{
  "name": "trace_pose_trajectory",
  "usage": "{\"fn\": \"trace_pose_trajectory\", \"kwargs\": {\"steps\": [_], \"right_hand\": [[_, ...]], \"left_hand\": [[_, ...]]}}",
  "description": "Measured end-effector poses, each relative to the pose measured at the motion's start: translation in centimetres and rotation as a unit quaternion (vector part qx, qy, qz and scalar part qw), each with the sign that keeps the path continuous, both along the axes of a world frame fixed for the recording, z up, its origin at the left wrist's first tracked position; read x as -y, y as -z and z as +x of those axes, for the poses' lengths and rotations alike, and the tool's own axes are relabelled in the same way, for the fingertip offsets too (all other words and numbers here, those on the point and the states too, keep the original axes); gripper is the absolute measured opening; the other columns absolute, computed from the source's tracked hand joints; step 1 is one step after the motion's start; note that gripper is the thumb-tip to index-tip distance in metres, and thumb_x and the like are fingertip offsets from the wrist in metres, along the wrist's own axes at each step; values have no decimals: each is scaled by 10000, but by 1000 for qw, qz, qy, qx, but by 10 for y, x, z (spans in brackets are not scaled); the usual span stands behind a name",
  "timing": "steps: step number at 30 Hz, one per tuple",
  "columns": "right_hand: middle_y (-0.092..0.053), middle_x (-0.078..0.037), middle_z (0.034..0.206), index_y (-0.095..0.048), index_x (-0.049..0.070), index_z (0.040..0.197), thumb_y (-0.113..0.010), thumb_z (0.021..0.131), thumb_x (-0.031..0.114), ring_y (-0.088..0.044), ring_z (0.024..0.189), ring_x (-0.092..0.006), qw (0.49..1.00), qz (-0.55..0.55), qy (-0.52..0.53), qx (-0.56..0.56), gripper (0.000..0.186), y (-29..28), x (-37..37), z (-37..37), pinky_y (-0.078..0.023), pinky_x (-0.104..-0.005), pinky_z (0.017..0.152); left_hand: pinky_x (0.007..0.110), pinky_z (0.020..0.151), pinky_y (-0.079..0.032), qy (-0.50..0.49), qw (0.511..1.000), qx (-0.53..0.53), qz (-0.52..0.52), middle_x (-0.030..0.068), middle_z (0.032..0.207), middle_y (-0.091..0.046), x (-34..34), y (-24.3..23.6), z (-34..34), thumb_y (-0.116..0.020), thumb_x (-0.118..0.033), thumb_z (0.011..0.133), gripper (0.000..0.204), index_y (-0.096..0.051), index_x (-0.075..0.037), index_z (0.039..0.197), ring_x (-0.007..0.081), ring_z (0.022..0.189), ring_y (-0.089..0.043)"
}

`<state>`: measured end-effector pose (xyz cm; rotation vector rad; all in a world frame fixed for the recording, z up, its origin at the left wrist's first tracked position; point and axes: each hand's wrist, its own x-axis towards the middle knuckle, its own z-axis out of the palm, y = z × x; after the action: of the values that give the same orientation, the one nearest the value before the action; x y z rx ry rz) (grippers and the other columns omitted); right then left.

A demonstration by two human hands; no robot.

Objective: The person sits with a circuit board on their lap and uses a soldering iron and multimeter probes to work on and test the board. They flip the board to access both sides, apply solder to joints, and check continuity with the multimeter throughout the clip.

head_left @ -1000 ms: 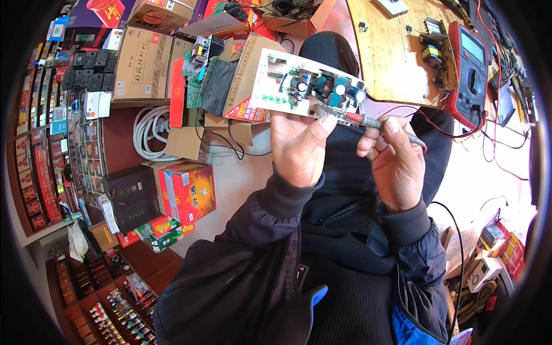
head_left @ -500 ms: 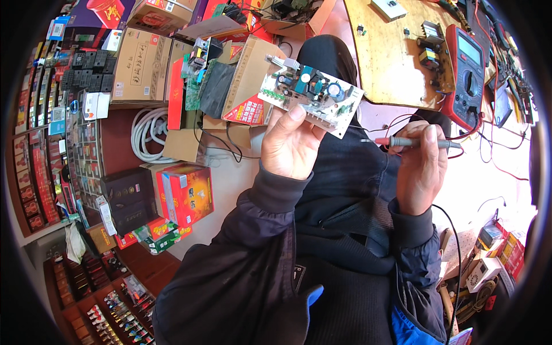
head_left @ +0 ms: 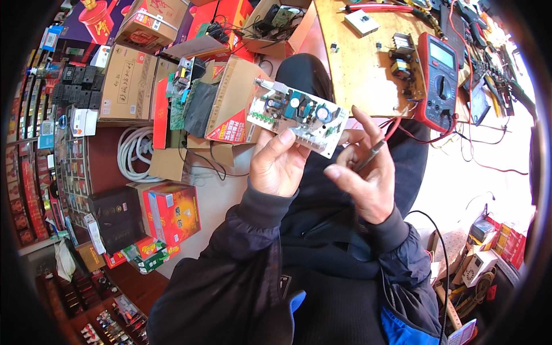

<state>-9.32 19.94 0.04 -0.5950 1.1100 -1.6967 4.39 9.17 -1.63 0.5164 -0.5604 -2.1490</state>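
My left hand (head_left: 280,162) grips the lower left edge of a white circuit board (head_left: 330,133), thumb on top. The board is tilted, its component side up, with a blue transformer, round capacitors and a row of green parts. Close by the board's right end is my right hand (head_left: 368,178), thumb and forefinger spread apart. Tucked among its other fingers is a multimeter test probe (head_left: 374,150), its tip hard to make out. A red multimeter (head_left: 441,86) lies on the table to the right, with leads running toward that hand.
A wooden board (head_left: 353,63) on the table bears another circuit board (head_left: 407,69) and small parts. Tools crowd the far right. An open carton (head_left: 230,103) of circuit boards stands left of my knee. Coiled white hose (head_left: 135,152) and boxes lie further left.
My right hand has moved left to the circuit board's edge, and its thumb and forefinger have opened out while the probe stays in the hand. My left hand still holds the board.
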Motion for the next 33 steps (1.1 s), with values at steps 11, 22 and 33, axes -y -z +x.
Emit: {"fn": "trace_pose_trajectory", "kwargs": {"steps": [11, 22, 33], "right_hand": [[-524, -131, 1345, -330, -2, 1466, -760, 815, -111, -589, 1223, -204, 999, -2, 7, 31, 788, -1, 5, 1, -506, -331, 1032], [-546, -106, 1312, -394, -11, 1428, -722, 832, -132, -587, 1224, -197, 995, -23, 99, -15, 691, 21, 9, -11, -511, -322, 1006], [-564, -119, 1271, -385, -33, 1443, -638, 864, -161, -610, 1154, -167, 996, -15, 62, -66, 645, 30, 8, -10, -513, -286, 969]], "left_hand": [[463, 1078, -461, 81, 995, 47, -42, 166, 1361, -552, -8, -14, -11, -648, -131, 902, 709, -299, -11, 1507, 301, 1254, -570], [419, 1035, -480, 109, 984, 133, -41, 131, 1321, -573, 14, 16, -15, -640, -182, 993, 501, -418, -10, 1408, 225, 1190, -595], [419, 1132, -351, -32, 793, 418, -442, 195, 1426, -481, 22, 19, 0, -768, -132, 831, 196, -728, -50, 1005, 320, 1349, -463]]}}
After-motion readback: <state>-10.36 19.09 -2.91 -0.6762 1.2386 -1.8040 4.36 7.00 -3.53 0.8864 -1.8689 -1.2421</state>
